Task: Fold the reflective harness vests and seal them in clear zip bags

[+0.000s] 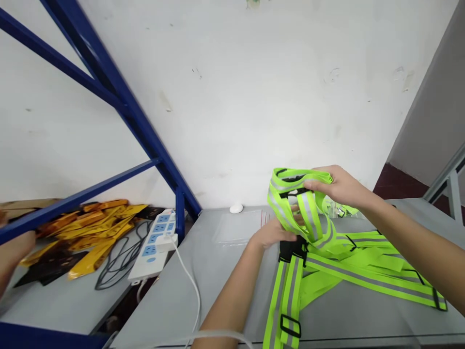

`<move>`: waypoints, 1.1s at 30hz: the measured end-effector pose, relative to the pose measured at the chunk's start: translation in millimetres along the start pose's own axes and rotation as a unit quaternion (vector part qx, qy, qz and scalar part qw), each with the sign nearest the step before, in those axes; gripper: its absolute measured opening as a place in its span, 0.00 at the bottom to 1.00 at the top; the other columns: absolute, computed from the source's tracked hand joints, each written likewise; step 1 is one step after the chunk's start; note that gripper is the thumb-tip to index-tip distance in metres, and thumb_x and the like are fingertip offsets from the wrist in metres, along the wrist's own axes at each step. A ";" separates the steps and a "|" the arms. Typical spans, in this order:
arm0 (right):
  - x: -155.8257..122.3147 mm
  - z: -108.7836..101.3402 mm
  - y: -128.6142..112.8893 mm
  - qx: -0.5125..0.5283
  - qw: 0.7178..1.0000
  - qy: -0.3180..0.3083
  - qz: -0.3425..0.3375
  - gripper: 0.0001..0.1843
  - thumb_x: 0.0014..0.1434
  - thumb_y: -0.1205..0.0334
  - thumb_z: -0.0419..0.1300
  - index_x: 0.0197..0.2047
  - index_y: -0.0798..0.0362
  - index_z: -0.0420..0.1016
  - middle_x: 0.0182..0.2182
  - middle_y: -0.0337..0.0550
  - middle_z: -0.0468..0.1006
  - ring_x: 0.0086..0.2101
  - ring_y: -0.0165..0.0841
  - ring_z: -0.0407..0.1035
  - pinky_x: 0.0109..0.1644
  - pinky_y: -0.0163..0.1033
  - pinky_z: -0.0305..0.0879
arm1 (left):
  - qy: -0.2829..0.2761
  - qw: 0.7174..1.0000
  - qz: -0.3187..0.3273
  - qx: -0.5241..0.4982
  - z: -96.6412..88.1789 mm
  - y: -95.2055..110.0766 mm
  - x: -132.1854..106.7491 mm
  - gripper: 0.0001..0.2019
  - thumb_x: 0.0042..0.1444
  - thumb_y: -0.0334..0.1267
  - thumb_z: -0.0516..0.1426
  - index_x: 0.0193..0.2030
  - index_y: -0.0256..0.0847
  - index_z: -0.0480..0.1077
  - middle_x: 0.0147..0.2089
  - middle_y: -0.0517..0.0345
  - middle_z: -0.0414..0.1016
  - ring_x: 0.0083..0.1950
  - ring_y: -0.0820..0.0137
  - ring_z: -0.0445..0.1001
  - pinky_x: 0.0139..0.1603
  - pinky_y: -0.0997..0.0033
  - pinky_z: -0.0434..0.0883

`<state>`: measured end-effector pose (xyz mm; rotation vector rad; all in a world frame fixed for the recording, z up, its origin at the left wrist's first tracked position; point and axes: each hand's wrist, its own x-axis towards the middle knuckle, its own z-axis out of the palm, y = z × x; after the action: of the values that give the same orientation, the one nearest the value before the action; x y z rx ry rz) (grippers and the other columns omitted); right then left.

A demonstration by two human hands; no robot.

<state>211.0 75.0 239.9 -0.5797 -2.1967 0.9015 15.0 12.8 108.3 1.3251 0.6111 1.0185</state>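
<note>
A neon-green reflective strap vest (348,264) with grey stripes and black buckles lies spread on the grey table (203,271). My right hand (336,186) is closed on a folded loop of the vest, lifted above the table. My left hand (274,232) grips the vest lower down, by a black buckle piece. Long straps trail toward me and to the right across the table.
A clear plastic bag (240,225) and a small white round object (236,209) lie near the wall. A white power strip (154,245) with a plugged cable, black cords and yellow packets (90,228) sit on the left shelf. Blue shelf bars (119,102) cross there. Another person's hand (12,254) shows at far left.
</note>
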 end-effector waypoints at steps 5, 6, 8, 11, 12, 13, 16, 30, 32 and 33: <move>2.2 -1.1 7.3 0.016 0.988 0.154 -0.009 0.19 0.57 0.46 0.62 0.41 0.53 0.80 0.33 0.43 0.80 0.33 0.39 0.73 0.36 0.42 0.68 | 0.035 0.985 -0.012 0.170 37.2 -33.3 11.2 0.27 0.48 0.48 0.67 0.53 0.39 0.74 0.55 0.47 0.75 0.58 0.54 0.72 0.60 0.55 0.69; 2.1 -3.1 8.8 0.018 0.983 0.182 -0.010 0.19 0.57 0.46 0.62 0.41 0.53 0.79 0.32 0.42 0.79 0.32 0.38 0.72 0.35 0.41 0.67 | 0.044 0.972 0.003 0.230 44.3 -38.0 14.4 0.25 0.50 0.49 0.66 0.53 0.40 0.74 0.53 0.49 0.77 0.56 0.57 0.75 0.57 0.59 0.71; -0.2 -10.3 10.6 0.022 0.974 0.223 -0.026 0.18 0.58 0.46 0.62 0.42 0.52 0.79 0.33 0.41 0.79 0.32 0.37 0.72 0.35 0.41 0.68 | 0.081 0.926 0.050 0.366 49.9 -45.0 21.6 0.21 0.54 0.49 0.63 0.53 0.43 0.74 0.49 0.55 0.79 0.50 0.63 0.78 0.51 0.66 0.75; -13.0 -28.2 9.9 -0.014 0.963 0.263 -0.059 0.17 0.58 0.47 0.62 0.43 0.51 0.78 0.35 0.42 0.80 0.35 0.38 0.74 0.38 0.41 0.69 | 0.169 0.845 0.097 0.497 28.6 -45.6 32.6 0.16 0.61 0.42 0.57 0.54 0.43 0.73 0.50 0.55 0.79 0.50 0.65 0.78 0.51 0.67 0.76; -20.6 -34.5 9.3 -0.039 0.960 0.271 -0.066 0.16 0.59 0.48 0.62 0.43 0.51 0.78 0.35 0.42 0.80 0.36 0.38 0.74 0.38 0.42 0.69 | 0.199 0.827 0.102 0.516 14.0 -42.5 35.5 0.15 0.62 0.39 0.56 0.54 0.41 0.72 0.52 0.53 0.77 0.53 0.63 0.76 0.54 0.63 0.74; -30.0 -39.9 9.1 -0.066 0.957 0.274 -0.073 0.16 0.59 0.49 0.62 0.43 0.51 0.79 0.34 0.42 0.81 0.35 0.39 0.74 0.38 0.42 0.70 | 0.234 0.803 0.106 0.538 -2.9 -38.0 37.6 0.15 0.62 0.35 0.55 0.55 0.39 0.72 0.55 0.49 0.76 0.55 0.61 0.74 0.56 0.58 0.73; -66.7 -44.3 13.1 -0.137 0.964 0.205 -0.104 0.12 0.60 0.56 0.61 0.45 0.49 0.79 0.38 0.43 0.82 0.38 0.40 0.77 0.42 0.43 0.73 | 0.298 0.732 0.114 0.602 -55.0 -22.6 37.6 0.15 0.62 0.29 0.52 0.53 0.33 0.71 0.59 0.40 0.71 0.63 0.56 0.66 0.62 0.49 0.65; -197.7 60.0 85.7 -0.095 0.964 -0.222 -0.114 0.33 0.49 0.79 0.50 0.58 0.53 0.69 0.54 0.49 0.75 0.59 0.36 0.64 0.62 0.41 0.62 | 0.079 0.596 -0.097 0.793 -87.2 -44.0 10.9 0.36 0.53 0.16 0.49 0.66 0.52 0.59 0.73 0.48 0.47 0.74 0.48 0.38 0.64 0.34 0.54; -198.5 62.6 87.4 -0.088 0.967 -0.225 -0.081 0.29 0.54 0.78 0.50 0.58 0.52 0.69 0.54 0.51 0.75 0.59 0.36 0.65 0.61 0.41 0.64 | 0.076 0.584 -0.126 0.798 -77.2 -26.7 5.5 0.39 0.51 0.16 0.50 0.68 0.51 0.55 0.74 0.47 0.42 0.74 0.45 0.34 0.64 0.30 0.51; -197.5 63.1 86.7 -0.086 0.968 -0.226 -0.063 0.26 0.58 0.76 0.49 0.57 0.52 0.70 0.54 0.51 0.76 0.58 0.36 0.66 0.60 0.40 0.65 | 0.073 0.584 -0.131 0.798 -68.3 -17.5 1.6 0.40 0.51 0.16 0.50 0.69 0.51 0.54 0.74 0.46 0.41 0.74 0.44 0.32 0.64 0.29 0.48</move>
<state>308.7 -16.2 59.2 -0.3272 -2.7077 0.8418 -38.0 49.0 78.9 2.5157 2.0591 0.0213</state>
